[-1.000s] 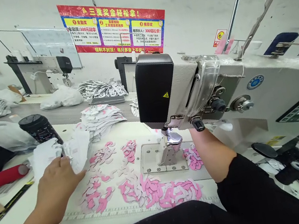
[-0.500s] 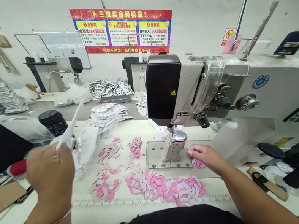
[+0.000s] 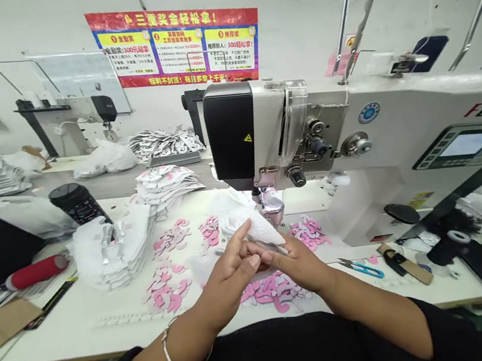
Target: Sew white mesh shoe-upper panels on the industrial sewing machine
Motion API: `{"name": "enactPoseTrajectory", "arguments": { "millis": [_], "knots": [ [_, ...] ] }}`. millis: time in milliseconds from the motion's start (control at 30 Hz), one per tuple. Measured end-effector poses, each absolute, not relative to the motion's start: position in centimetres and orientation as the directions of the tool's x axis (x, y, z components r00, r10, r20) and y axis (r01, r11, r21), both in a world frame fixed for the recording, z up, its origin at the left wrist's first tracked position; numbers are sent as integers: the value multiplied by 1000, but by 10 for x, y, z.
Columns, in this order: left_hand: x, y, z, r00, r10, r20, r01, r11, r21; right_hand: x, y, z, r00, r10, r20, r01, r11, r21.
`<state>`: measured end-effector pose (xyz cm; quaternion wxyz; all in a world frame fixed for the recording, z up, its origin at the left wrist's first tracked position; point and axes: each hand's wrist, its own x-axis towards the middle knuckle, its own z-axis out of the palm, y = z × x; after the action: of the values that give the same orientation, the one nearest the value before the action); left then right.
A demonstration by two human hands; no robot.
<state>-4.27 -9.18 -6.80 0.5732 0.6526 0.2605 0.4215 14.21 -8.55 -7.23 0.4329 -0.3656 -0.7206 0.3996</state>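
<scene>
Both hands meet in front of the sewing machine, close to its needle and presser foot. A white fabric piece is held between them, tilted up toward the foot. My left hand grips its left side, index finger stretched along it. My right hand pinches its lower right edge, the fingertips partly hidden. Beneath and around the hands lie pink and white curved cut pieces, with further pink pieces to the right and small heaps to the left.
A stack of white fabric pieces with a metal clip on top lies left, beside a red-handled tool and a black tumbler. Another stack stands behind. Blue thread snips lie right, near a black round pad.
My left hand has come from the left stack to the middle with a white fabric piece. My right hand has moved left to join it. The view has swung right.
</scene>
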Motion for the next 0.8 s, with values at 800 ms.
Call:
{"name": "enactPoseTrajectory", "arguments": {
  "millis": [800],
  "knots": [
    [-25, 9, -44, 294, 952, -80, -82, 109, 991, 268, -2, -83, -110, 957, -269, -505, -286, -814]
  ]
}}
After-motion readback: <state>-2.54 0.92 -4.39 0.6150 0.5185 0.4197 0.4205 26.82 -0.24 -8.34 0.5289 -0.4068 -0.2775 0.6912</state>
